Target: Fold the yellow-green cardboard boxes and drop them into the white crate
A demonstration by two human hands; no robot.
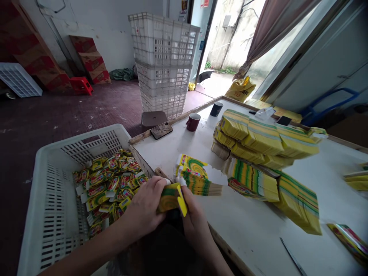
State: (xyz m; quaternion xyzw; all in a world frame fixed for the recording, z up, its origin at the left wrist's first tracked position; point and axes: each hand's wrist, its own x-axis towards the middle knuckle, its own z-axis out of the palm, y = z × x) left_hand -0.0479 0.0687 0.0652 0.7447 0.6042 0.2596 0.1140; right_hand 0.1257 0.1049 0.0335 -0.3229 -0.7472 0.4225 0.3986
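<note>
A small yellow cardboard box [169, 198] is held between both hands at the table's near edge. My left hand [145, 205] wraps round its left side. My right hand [194, 212] pinches the other end, where a bright yellow flap stands out. White coverings show on some fingertips of both hands. Just beyond lies a stack of flat yellow and green cartons [198, 174] with white tabs. To my left, a white plastic crate [47, 191] holds many small yellow boxes [113, 180] in a loose heap.
Bundles of flat cartons [258, 138] are piled on the white table [238, 237], with more rows [299, 199] in front. A phone [161, 130], a dark red mug [193, 122] and a black cup [216, 109] stand farther back. A thin metal blade [291, 255] lies right. Stacked crates [163, 65] rise behind.
</note>
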